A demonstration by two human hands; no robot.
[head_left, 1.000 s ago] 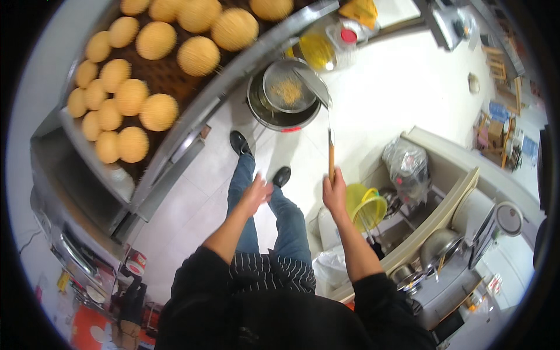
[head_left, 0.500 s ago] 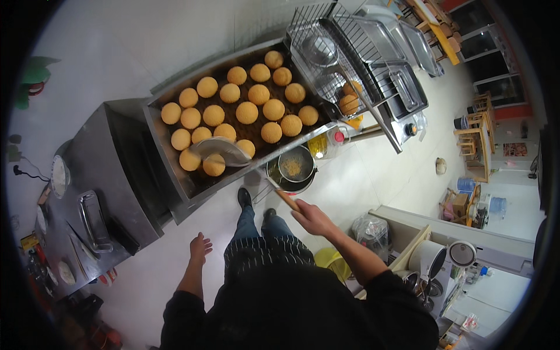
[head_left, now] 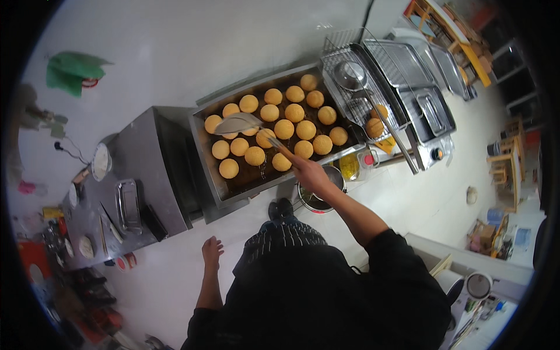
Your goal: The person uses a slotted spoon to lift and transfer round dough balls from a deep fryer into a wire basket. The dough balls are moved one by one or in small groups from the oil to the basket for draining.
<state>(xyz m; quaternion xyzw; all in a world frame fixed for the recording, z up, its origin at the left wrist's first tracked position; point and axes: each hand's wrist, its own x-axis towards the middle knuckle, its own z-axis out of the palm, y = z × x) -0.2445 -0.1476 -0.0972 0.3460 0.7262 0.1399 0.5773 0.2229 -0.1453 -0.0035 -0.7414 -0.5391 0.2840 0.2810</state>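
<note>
My right hand grips the wooden handle of a wide metal skimmer. Its broad, motion-blurred head reaches over the far left part of a long metal fryer. Several round golden fried dough balls float in the dark oil there, and the skimmer head partly hides some of them. My left hand hangs at my side, left of the striped apron, its fingers loosely apart and holding nothing.
To the fryer's right, a wire rack holds two golden balls and a metal bowl. A pot and an oil jug stand below its near edge. A steel counter adjoins it at left.
My right hand has moved forward over the fryer's near edge. The skimmer head has gone from the near side toward the far left balls. The head view has shifted, too.
</note>
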